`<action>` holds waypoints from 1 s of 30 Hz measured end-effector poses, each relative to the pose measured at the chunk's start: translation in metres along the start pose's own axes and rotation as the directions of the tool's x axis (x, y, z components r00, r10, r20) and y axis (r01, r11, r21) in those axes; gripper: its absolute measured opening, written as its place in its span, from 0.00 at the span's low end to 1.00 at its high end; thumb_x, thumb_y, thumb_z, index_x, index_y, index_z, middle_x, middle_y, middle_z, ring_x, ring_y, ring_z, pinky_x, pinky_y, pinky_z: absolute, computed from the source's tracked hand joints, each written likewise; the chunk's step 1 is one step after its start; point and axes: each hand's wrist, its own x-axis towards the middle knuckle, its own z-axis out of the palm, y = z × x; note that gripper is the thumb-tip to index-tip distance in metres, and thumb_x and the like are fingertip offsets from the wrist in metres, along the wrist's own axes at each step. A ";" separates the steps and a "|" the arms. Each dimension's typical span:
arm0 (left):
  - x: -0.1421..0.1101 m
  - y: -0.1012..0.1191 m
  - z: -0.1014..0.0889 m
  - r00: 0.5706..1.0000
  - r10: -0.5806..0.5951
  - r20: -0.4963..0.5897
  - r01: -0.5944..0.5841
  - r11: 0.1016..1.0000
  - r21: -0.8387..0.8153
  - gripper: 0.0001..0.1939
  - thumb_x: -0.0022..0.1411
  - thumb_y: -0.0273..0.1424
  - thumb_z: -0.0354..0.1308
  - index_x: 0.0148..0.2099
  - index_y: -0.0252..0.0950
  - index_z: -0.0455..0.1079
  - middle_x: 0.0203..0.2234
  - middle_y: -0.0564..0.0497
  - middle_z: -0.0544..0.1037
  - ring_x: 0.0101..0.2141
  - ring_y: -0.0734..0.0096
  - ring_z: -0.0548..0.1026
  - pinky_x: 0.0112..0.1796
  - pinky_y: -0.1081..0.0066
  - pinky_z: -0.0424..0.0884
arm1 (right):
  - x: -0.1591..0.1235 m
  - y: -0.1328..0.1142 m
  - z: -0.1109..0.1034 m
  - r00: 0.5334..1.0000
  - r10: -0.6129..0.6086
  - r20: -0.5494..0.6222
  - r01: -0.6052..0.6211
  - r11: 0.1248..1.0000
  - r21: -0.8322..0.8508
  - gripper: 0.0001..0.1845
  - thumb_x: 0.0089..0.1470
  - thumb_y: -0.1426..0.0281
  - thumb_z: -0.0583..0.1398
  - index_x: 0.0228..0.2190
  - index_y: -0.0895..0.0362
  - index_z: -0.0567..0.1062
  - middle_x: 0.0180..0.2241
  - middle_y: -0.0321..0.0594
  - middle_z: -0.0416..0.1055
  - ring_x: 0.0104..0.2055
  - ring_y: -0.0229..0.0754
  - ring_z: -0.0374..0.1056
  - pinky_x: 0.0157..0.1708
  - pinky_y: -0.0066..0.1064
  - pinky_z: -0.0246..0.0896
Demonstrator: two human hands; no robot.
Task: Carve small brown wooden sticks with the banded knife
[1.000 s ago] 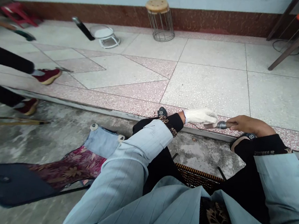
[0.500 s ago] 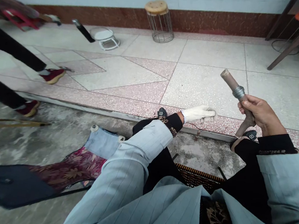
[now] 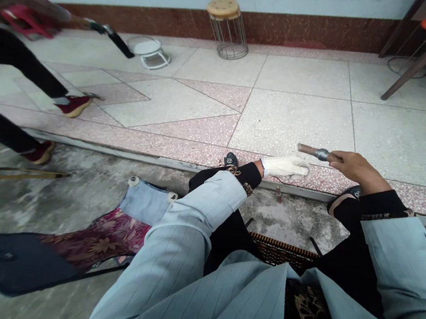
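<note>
My bare right hand (image 3: 354, 167) is closed around a wooden stick (image 3: 307, 149). Silvery wire (image 3: 321, 154) is wound in a band around the stick, and its blunt end points left above the step. My palm hides the stick's lower part. To the left, my left hand (image 3: 285, 166) wears a white knitted glove. Its fingers are curled together near the step's edge; whatever lies inside them, if anything, is hidden. A thin dark line, perhaps wire or cord, shows beneath the glove.
A tiled step (image 3: 288, 112) rises before my knees. On it stand a wooden-topped wire stool (image 3: 223, 8) and a low white stool (image 3: 148, 48). At left another person's hand (image 3: 96, 26) reaches to a black cylindrical object (image 3: 120, 44). A folding chair (image 3: 110, 240) lies left of me.
My right hand has turned the stick from a steep slant to nearly level, its end now lower and closer to my glove. The other person's hand has reached the black object.
</note>
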 end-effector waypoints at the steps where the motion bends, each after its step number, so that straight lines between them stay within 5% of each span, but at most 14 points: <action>1: 0.000 0.001 0.000 1.000 0.002 -0.007 -0.001 1.000 0.013 0.18 0.65 0.44 0.56 0.39 0.33 0.75 0.23 0.55 0.67 0.23 0.78 0.63 0.25 0.77 0.61 | 0.000 0.000 0.000 0.998 -0.016 0.055 0.017 1.000 -0.020 0.24 0.56 0.61 0.58 0.51 0.54 0.80 0.46 0.48 0.79 0.45 0.54 0.73 0.41 0.38 0.63; 5: -0.005 0.007 0.001 0.993 -0.058 -0.100 0.063 0.997 0.040 0.11 0.59 0.37 0.62 0.34 0.34 0.76 0.21 0.54 0.67 0.23 0.77 0.64 0.26 0.76 0.60 | -0.003 0.000 -0.001 0.924 -0.132 0.359 0.121 0.991 0.054 0.22 0.54 0.60 0.61 0.48 0.53 0.82 0.46 0.46 0.80 0.45 0.53 0.74 0.43 0.38 0.65; 8: -0.009 0.010 -0.001 0.991 -0.086 -0.107 0.090 0.995 0.040 0.08 0.57 0.35 0.64 0.32 0.35 0.76 0.20 0.53 0.69 0.23 0.75 0.65 0.25 0.76 0.61 | -0.008 -0.003 -0.003 0.769 -0.324 0.551 0.195 0.940 0.281 0.25 0.52 0.56 0.63 0.49 0.53 0.83 0.47 0.43 0.80 0.47 0.53 0.74 0.46 0.38 0.66; 11: -0.009 0.008 -0.005 0.997 -0.054 -0.061 0.052 0.998 -0.020 0.09 0.59 0.35 0.64 0.31 0.34 0.75 0.20 0.53 0.70 0.22 0.76 0.64 0.24 0.75 0.60 | -0.014 -0.007 -0.009 0.641 -0.498 0.584 0.219 0.848 0.483 0.29 0.52 0.53 0.65 0.53 0.52 0.81 0.50 0.41 0.79 0.51 0.53 0.73 0.50 0.38 0.65; 13: -0.008 0.004 -0.009 0.999 -0.008 -0.032 0.005 0.997 -0.079 0.11 0.62 0.37 0.62 0.32 0.33 0.75 0.24 0.52 0.72 0.23 0.78 0.64 0.25 0.75 0.61 | -0.018 -0.008 -0.017 0.660 -0.526 0.537 0.201 0.812 0.548 0.30 0.52 0.53 0.66 0.55 0.50 0.80 0.52 0.40 0.78 0.53 0.52 0.72 0.52 0.39 0.64; 17: -0.007 -0.003 -0.013 0.992 0.053 -0.112 -0.071 0.984 -0.164 0.14 0.67 0.40 0.58 0.42 0.33 0.74 0.26 0.53 0.73 0.24 0.79 0.66 0.29 0.75 0.64 | -0.027 -0.011 -0.029 0.857 -0.430 0.285 0.141 0.726 0.673 0.30 0.51 0.54 0.68 0.53 0.53 0.80 0.39 0.41 0.78 0.38 0.44 0.71 0.40 0.35 0.66; 20: -0.007 -0.005 -0.014 0.979 0.101 -0.176 -0.134 0.974 -0.183 0.18 0.71 0.41 0.51 0.42 0.32 0.73 0.20 0.56 0.67 0.22 0.79 0.65 0.29 0.75 0.64 | -0.030 -0.019 -0.029 0.971 -0.239 -0.004 0.143 0.570 0.809 0.24 0.50 0.55 0.67 0.45 0.57 0.80 0.31 0.39 0.71 0.29 0.38 0.63 0.31 0.32 0.62; 25: 0.000 -0.008 -0.008 0.989 0.093 -0.115 -0.108 0.984 -0.141 0.19 0.71 0.42 0.51 0.38 0.32 0.72 0.19 0.58 0.64 0.21 0.80 0.62 0.26 0.76 0.60 | -0.019 -0.023 -0.020 0.973 0.070 -0.221 0.171 0.421 0.891 0.16 0.48 0.58 0.66 0.36 0.55 0.76 0.31 0.39 0.69 0.28 0.38 0.62 0.30 0.31 0.62; 27: 0.001 -0.005 -0.004 0.995 0.068 -0.074 -0.077 0.987 -0.139 0.18 0.69 0.43 0.53 0.38 0.33 0.73 0.19 0.58 0.63 0.21 0.79 0.61 0.26 0.76 0.60 | -0.012 -0.018 -0.016 0.953 0.160 -0.259 0.157 0.472 0.867 0.17 0.49 0.59 0.64 0.39 0.55 0.77 0.31 0.39 0.70 0.28 0.38 0.63 0.30 0.31 0.63; 30: -0.004 0.009 0.002 0.997 0.014 -0.074 -0.022 0.993 -0.112 0.14 0.65 0.39 0.59 0.35 0.34 0.75 0.20 0.56 0.66 0.21 0.78 0.63 0.25 0.76 0.61 | -0.004 -0.008 -0.010 0.944 0.226 -0.239 0.020 0.687 0.726 0.24 0.51 0.62 0.62 0.48 0.58 0.78 0.32 0.42 0.73 0.30 0.41 0.66 0.33 0.34 0.64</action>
